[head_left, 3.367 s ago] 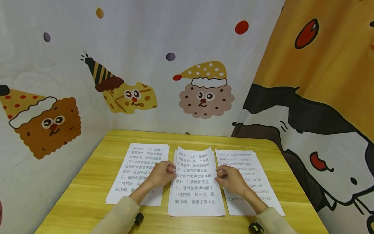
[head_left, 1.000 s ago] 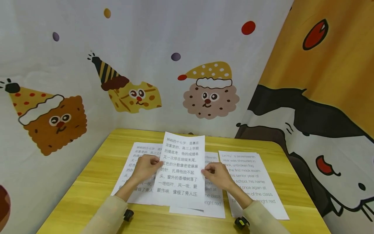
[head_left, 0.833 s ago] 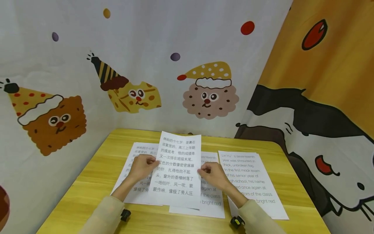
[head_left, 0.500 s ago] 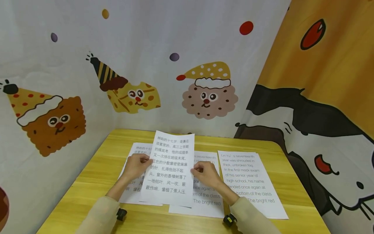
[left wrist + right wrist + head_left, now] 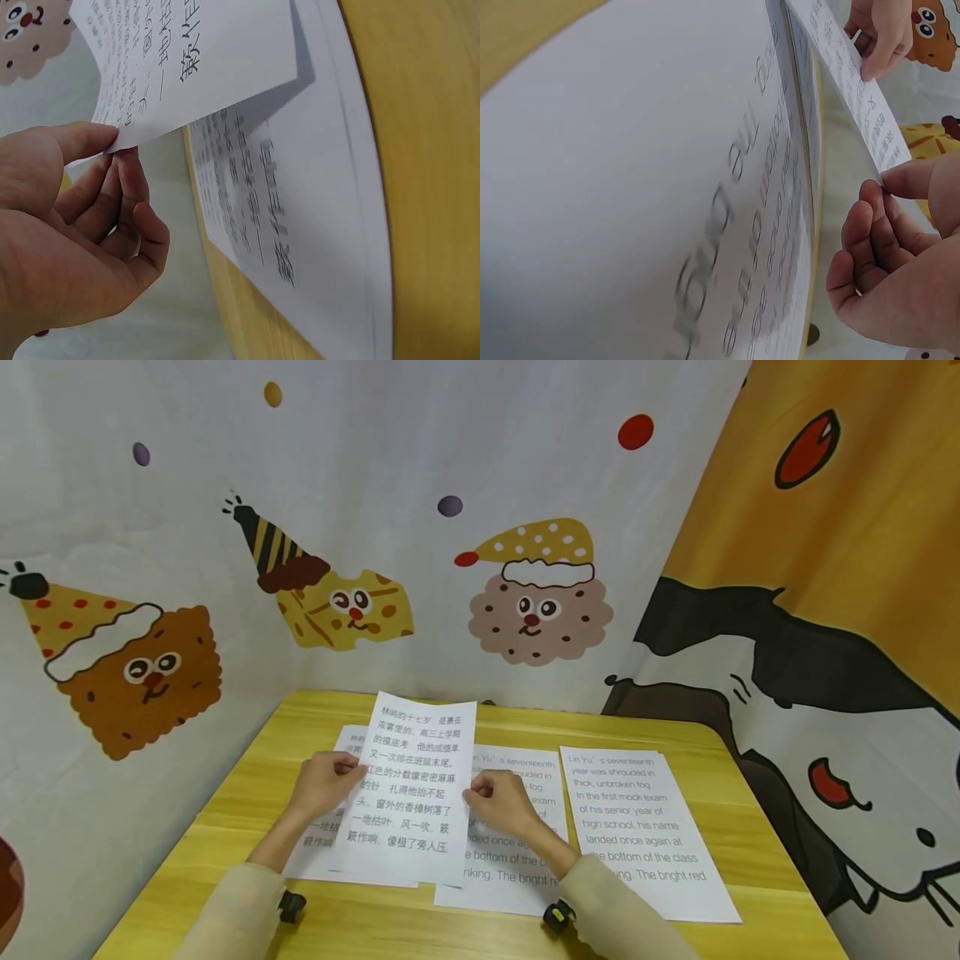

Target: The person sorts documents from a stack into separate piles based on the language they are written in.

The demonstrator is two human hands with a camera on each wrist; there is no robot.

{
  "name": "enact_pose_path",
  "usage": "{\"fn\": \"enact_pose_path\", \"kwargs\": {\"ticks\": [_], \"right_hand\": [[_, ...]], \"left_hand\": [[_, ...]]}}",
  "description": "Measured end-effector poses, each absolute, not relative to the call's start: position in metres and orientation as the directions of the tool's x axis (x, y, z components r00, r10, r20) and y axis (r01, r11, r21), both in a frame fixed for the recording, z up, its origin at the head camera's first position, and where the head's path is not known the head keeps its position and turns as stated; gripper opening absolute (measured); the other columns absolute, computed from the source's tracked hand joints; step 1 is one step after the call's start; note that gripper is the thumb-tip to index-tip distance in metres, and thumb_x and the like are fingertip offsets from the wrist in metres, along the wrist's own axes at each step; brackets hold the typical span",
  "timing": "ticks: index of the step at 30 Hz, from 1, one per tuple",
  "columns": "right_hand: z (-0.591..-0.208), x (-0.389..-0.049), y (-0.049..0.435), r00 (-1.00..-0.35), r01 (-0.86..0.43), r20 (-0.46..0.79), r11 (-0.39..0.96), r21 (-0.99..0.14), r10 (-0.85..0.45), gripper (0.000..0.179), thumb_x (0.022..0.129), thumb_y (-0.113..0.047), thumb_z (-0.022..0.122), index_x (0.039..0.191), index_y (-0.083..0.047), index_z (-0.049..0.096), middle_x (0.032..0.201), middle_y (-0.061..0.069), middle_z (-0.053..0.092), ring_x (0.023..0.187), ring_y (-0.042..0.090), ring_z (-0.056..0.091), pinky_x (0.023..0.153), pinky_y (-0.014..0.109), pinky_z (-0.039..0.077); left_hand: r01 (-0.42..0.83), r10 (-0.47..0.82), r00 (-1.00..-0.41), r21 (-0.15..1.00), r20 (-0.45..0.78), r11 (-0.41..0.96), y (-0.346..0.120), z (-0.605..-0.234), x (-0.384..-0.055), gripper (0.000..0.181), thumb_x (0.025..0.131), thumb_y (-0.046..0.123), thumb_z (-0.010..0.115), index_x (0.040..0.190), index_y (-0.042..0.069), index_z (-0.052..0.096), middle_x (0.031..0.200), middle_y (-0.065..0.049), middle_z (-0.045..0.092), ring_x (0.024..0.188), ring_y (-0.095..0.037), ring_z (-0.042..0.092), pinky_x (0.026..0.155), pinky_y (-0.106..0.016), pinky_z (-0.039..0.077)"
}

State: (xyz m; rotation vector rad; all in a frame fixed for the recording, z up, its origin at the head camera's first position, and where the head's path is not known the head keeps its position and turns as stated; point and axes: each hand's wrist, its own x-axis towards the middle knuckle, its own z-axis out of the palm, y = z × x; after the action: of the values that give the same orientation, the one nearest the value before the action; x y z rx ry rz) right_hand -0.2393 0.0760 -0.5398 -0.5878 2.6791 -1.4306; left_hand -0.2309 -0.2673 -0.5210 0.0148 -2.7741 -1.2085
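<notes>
Between both hands hangs a sheet of paper point(image 5: 408, 789) printed with Chinese characters, raised off the table with its top tilted away. My left hand point(image 5: 318, 787) pinches its left edge between thumb and fingers. At the right edge, my right hand point(image 5: 501, 803) pinches the sheet the same way. Below and behind it lies a left pile of Chinese-text paper point(image 5: 330, 195), partly covered. An English-text sheet point(image 5: 517, 860) lies in the middle, its left side overlapped by the held sheet. In the right wrist view, the held sheet is seen nearly edge-on.
Another pile of English-text paper point(image 5: 637, 827) lies at the right of the yellow wooden table point(image 5: 217, 827). Behind the table's far edge hangs a white curtain point(image 5: 360, 460) with cartoon prints, and an orange patterned one point(image 5: 720, 510) at the right.
Both hands have lifted the Chinese-text sheet from the middle pile, uncovering English text beneath. They have carried it leftward, over the left pile.
</notes>
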Motion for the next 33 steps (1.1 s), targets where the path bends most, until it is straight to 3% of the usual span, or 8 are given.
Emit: {"fn": "enact_pose_path", "kwargs": {"ticks": [14,24,33], "right_hand": [[-0.544,-0.239,0.034,-0.925,-0.296,0.121,0.48,-0.826,-0.361,0.008,0.101,-0.012,0.079,0.098,-0.004,0.081,0.085,0.004,0.076,0.068,0.007,0.062,0.061,0.018,0.052],[-0.547,-0.236,0.013,-0.92,-0.298,0.114,0.479,-0.826,-0.376,0.01,0.101,-0.011,0.078,0.098,-0.002,0.08,0.08,0.005,0.075,0.062,0.006,0.06,0.055,0.018,0.049],[-0.552,-0.239,0.005,-0.932,-0.258,0.058,0.541,-0.801,-0.358,0.01,0.102,-0.015,0.079,0.097,-0.006,0.079,0.081,-0.001,0.072,0.065,0.007,0.062,0.058,0.02,0.052]], "left_hand": [[-0.023,-0.102,-0.993,0.722,0.065,0.691,-0.301,-0.519,-0.228,0.03,0.109,0.017,0.074,0.12,-0.01,0.078,0.11,-0.027,0.081,0.086,-0.024,0.075,0.069,-0.027,0.057],[-0.038,-0.107,-0.993,0.701,0.056,0.713,-0.318,-0.522,-0.227,0.03,0.109,0.019,0.073,0.119,-0.009,0.078,0.107,-0.026,0.08,0.083,-0.025,0.073,0.068,-0.027,0.056],[-0.066,-0.11,-0.994,0.682,0.021,0.728,-0.326,-0.529,-0.231,0.03,0.109,0.02,0.074,0.121,-0.008,0.078,0.109,-0.024,0.08,0.087,-0.025,0.072,0.072,-0.028,0.055]]}}
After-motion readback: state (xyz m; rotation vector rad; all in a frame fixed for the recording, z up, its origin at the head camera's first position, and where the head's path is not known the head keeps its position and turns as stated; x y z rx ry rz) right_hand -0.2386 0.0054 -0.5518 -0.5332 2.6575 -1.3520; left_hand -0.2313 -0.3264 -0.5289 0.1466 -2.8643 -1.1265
